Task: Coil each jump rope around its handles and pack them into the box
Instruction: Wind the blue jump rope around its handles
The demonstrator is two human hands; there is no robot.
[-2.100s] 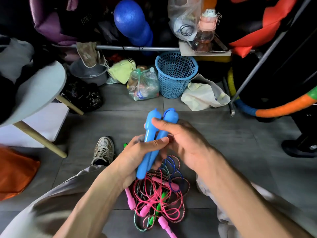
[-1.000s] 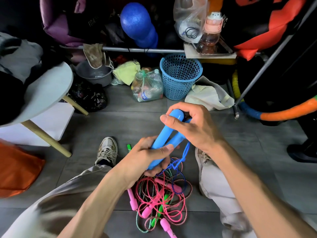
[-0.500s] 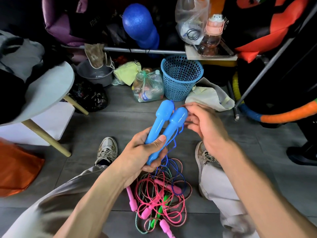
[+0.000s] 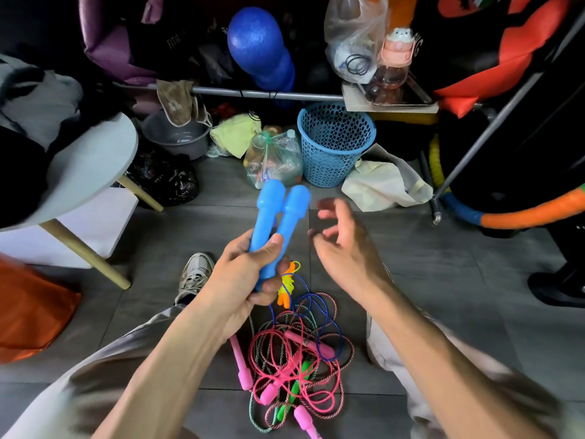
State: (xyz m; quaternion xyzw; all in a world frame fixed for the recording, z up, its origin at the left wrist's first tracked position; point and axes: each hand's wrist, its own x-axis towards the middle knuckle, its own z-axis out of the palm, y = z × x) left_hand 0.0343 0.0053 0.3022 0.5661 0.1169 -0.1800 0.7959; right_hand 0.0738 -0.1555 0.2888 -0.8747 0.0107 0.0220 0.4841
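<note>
Rope pile [image 4: 297, 369]: nearest of all, on the floor below the blue handles; pink, green and striped cords tangled together, several pink handles [image 4: 242, 365] poking out.
Blue cord [image 4: 316, 315]: trailing down from the blue handles into that pile, loose, not yet wound (a small orange-and-yellow thing [image 4: 286, 285] lying just below the handles, kind unclear).
Left hand [image 4: 247, 277]: fingers [image 4: 269, 250] clenched round the lower ends of the blue handles, thumb across the front.
Blue handles [image 4: 278, 223]: two side by side, touching, long axis running up and away, bulbous ends farthest off.
Right hand [image 4: 345, 248]: just right of the blue handles, apart from them, fingers loose and half curled, grasping nothing; somewhat blurred.
Key relation: slack cord hanging below and slightly right of the handles, under the right hand, so the free right hand sits nearer for catching it and wrapping crosswise to the handles' length.
Farther off: blue basket [image 4: 335, 144] beyond the handles' tips; white round surface [image 4: 95, 166] off to their left.
Box: not identifiable anywhere in view.
</note>
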